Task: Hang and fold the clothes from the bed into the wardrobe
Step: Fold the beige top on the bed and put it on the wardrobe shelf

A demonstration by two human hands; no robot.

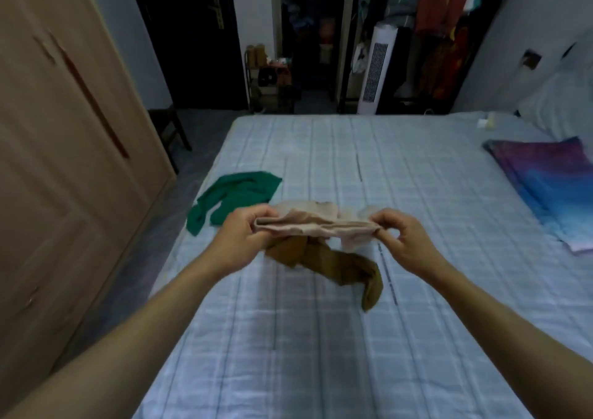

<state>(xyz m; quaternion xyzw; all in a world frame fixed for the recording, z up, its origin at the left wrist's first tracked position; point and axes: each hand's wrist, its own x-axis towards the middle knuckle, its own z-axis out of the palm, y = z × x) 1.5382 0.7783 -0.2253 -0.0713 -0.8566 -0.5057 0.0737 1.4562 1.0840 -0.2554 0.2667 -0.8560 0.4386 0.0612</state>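
A pale beige pair of sheer tights (316, 226) is stretched flat between my two hands above the bed (321, 338). My left hand (245, 237) grips its left end and my right hand (398, 240) pinches its right end. Just below them a brown pair of tights (333, 266) lies crumpled on the checked sheet. A green garment (234, 195) lies near the bed's left edge. The wooden wardrobe (64, 136) stands at the left with its doors closed.
A folded purple and blue cloth (552, 181) lies at the bed's right side, next to a white pillow (558, 101). Beyond the bed stand a white tower fan (373, 72), an open rack of hanging clothes (439, 20) and a small shelf (269, 78).
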